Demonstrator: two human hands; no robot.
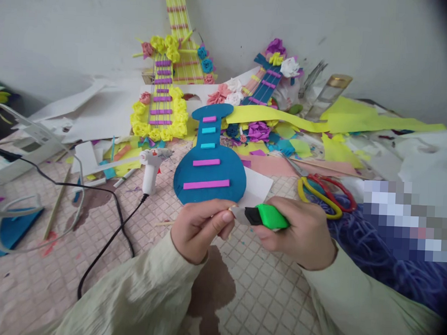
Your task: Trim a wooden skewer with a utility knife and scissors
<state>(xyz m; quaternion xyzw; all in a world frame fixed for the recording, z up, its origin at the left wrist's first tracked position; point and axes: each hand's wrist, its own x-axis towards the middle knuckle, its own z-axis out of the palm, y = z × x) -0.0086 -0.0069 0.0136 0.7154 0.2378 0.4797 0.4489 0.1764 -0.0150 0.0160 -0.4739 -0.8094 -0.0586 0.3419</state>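
Cutter blade meets a small pinched piece in front of a blue guitar cut-out

Toward the near side of the tiled-pattern surface [262,297], a dark brown patch [213,285] shows between the two forearms. Just above it, the left hand [196,228] pinches a small piece [233,207] between thumb and fingers; most of it is hidden. The right hand [302,230] is closed around a green-and-black cutter [271,216], its blade [240,215] pointing to the left fingertips and seeming to touch the piece there.

Right behind the hands, around the middle of the surface, lies the blue guitar cut-out [208,173], bearing three pink-purple and two light-blue strips across its neck and body. A white sheet [259,186] shows beside its body. A white glue gun [149,174] stands to its left; toward the surface's right edge are scissors [338,209] with yellow and red handles, beside purple yarn [375,248].

Farther back, a yellow strip [277,115] runs from the cut-out's head toward the right edge. Along the far edge, a yellow-flowered guitar [179,111] leans, with a jar [330,95] farther right.
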